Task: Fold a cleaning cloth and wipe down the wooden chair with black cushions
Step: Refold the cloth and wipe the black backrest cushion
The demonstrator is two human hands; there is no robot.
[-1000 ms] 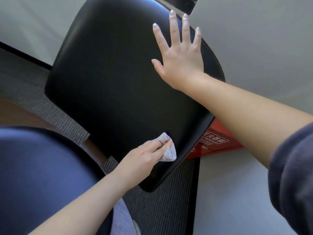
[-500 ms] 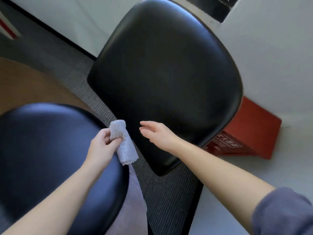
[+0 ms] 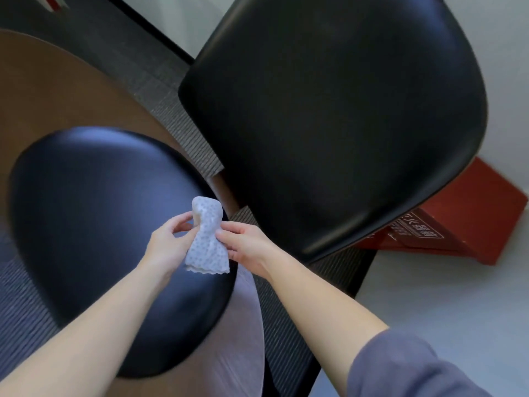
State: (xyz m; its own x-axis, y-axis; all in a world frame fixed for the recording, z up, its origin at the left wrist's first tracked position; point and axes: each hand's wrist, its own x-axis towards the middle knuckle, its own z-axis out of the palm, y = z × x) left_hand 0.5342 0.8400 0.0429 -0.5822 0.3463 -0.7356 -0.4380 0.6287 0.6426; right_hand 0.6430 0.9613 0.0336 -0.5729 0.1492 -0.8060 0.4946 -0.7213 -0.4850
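The chair's big black seat cushion (image 3: pixel 337 116) fills the upper right of the head view, and its smaller black back cushion (image 3: pixel 94 224) lies at the lower left. A strip of brown wooden frame (image 3: pixel 226 190) shows between them. Over the back cushion's right edge, both hands hold a small white dotted cleaning cloth (image 3: pixel 207 239), bunched at its middle. My left hand (image 3: pixel 169 245) pinches it from the left. My right hand (image 3: pixel 249 245) pinches it from the right with thumb and fingertips.
A red box (image 3: pixel 446 224) with printed characters sits on the floor by the white wall, under the seat's right edge. A brown wooden tabletop (image 3: pixel 51 96) lies at the left. Grey ribbed carpet (image 3: pixel 160 78) runs between the table and the chair.
My right hand left the seat cushion and came down to the cloth. My left hand lifted the cloth off the seat's front edge and brought it over the back cushion. My view swung left.
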